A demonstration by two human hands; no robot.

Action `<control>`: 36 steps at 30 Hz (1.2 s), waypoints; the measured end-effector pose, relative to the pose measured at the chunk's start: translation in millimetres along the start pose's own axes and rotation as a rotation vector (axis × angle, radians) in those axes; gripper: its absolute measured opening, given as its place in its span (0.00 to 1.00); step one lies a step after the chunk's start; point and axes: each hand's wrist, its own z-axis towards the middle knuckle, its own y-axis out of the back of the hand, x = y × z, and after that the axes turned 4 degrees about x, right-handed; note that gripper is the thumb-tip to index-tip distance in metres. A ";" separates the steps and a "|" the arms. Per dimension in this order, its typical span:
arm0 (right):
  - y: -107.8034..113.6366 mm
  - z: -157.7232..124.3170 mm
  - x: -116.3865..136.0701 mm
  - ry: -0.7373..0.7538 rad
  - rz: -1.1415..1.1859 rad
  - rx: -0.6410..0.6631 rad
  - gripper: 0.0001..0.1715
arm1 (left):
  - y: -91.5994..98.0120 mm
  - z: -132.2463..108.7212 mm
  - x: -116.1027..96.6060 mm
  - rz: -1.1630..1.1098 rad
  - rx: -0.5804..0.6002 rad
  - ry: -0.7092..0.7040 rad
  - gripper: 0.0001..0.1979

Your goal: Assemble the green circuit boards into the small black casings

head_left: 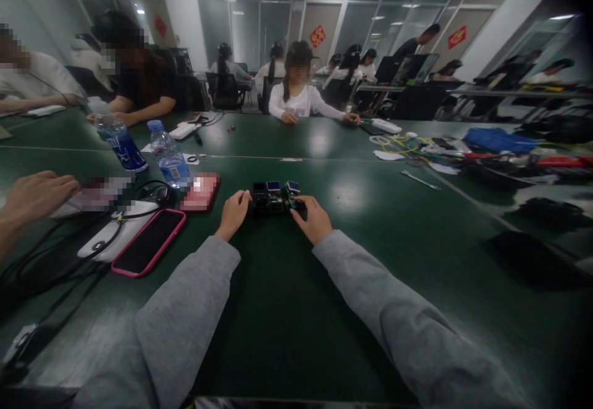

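Note:
Several small black electronic modules with little screens stand in a cluster on the green table, between my two hands. My left hand has its fingers curled in at the cluster's left edge, against a black block-shaped module. At the right end, my right hand pinches a small circuit-board module between thumb and fingers. That module leans at a slight tilt and carries a small screen on top. Fine details of the modules are too small to make out.
Left of me lie a pink-cased phone, a white power bank, black cables, a red box and two water bottles. Another person's hand is at far left. A wrench and tangled cables lie right.

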 end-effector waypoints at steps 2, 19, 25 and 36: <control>-1.4 -0.2 -0.4 -0.060 0.016 -0.033 0.20 | -0.1 -0.2 0.2 -0.002 0.004 -0.001 0.18; -9.5 5.3 -19.1 -0.194 0.226 -0.199 0.16 | -0.4 0.0 1.3 -0.026 0.014 -0.002 0.18; -18.1 9.7 -43.5 -0.335 0.176 -0.289 0.20 | -0.5 0.5 1.3 -0.015 0.022 -0.003 0.18; -3.1 19.3 -22.1 -0.240 -0.065 -0.299 0.36 | -2.4 1.9 3.3 -0.051 0.014 0.004 0.18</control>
